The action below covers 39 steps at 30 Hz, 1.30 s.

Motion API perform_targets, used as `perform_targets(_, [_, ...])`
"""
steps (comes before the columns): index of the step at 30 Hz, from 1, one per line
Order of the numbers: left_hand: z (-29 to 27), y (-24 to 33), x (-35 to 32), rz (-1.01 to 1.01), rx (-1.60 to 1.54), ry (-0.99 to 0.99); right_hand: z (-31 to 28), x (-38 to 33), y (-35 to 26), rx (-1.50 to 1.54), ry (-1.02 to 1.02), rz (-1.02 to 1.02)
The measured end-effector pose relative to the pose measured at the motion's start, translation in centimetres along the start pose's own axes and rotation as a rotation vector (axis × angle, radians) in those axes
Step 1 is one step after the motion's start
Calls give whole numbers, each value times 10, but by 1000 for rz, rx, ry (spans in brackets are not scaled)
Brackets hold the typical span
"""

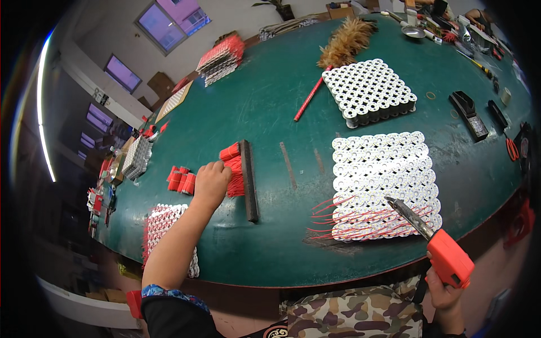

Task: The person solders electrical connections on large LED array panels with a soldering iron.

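Observation:
My right hand (443,290) grips a soldering gun (451,260) by its red handle, at the lower right. Its metal tip points up and left, over a panel of white round circuit boards (383,163). Thin red wires (360,222) lie across the lower rows of that panel, and their ends stick out past its left edge. My left hand (213,181) is at a bunch of cut red wires (235,176), with fingers curled closed on it; the fingertips are partly hidden. Along the bunch's right side lies a dark bar (249,180).
Red-wrapped bundles (181,180) and a wired panel (163,222) lie by my left arm. Stacked white round boards (369,87) and a feather duster (346,42) are farther back. A black tape dispenser (469,115) and red-handled scissors (511,149) lie on the right of the green table (270,248).

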<state>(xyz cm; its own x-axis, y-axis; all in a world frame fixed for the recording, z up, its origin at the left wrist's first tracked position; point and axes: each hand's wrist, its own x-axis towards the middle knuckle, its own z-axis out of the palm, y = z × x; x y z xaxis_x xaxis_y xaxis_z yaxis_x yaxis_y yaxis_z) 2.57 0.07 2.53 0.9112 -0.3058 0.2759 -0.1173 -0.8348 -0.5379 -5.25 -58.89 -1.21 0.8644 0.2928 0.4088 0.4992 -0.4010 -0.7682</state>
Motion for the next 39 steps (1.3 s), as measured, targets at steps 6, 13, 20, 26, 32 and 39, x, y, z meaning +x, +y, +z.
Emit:
perform_targets(6, [-2,-10,-7,-26,-63,-79,-2,7,-3,31,-15,-34])
perform_targets(13, [4,-12,-11,-211,-213,-166,9,-2,-7,57,142,204])
perform_targets(20, [-7,-10,-5,-265,-285,-108,6,1,-11,107,106,221])
perform_targets(26, [6,-16,5,-322,-451,-89,5,4,-11,100,125,216])
perform_targets(32, [33,-16,7,-254,-750,42,-3,0,2,8,0,-58])
perform_targets(39, [9,-7,2,-321,-662,9,-2,-2,3,-13,-8,-46])
